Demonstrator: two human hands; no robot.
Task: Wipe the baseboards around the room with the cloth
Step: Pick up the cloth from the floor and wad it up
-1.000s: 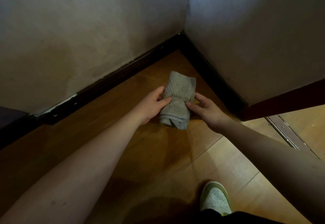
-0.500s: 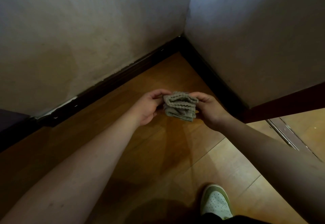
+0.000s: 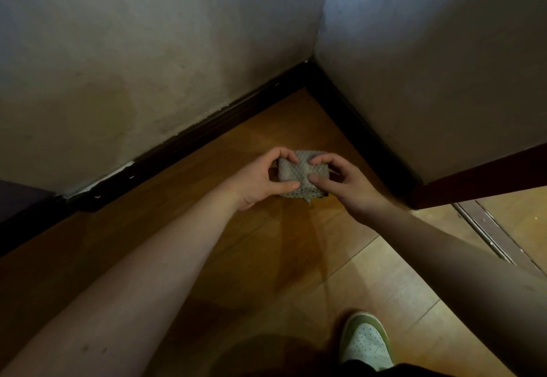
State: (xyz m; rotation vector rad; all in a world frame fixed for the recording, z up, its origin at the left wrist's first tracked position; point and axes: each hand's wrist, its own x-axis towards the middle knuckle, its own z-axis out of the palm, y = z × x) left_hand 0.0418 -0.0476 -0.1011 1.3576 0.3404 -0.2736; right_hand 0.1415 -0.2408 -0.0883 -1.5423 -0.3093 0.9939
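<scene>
A grey waffle-textured cloth [image 3: 302, 174] is folded into a small thick pad and held above the wooden floor near a room corner. My left hand [image 3: 260, 178] pinches its left side with thumb below and fingers on top. My right hand [image 3: 343, 181] pinches its right side the same way. A dark baseboard [image 3: 207, 128] runs along the left wall into the corner, and another dark baseboard [image 3: 364, 134] runs along the right wall. Neither hand nor the cloth touches a baseboard.
A dark red-brown door frame edge [image 3: 473, 181] ends the right wall, with a metal floor threshold strip [image 3: 491, 234] beyond it. A white and green shoe [image 3: 365, 341] stands on the wooden floor [image 3: 266, 258] below. Chipped white paint [image 3: 112, 172] shows above the left baseboard.
The cloth went from a long hanging strip to a small folded pad. Both hands closed in on it and now pinch its two sides.
</scene>
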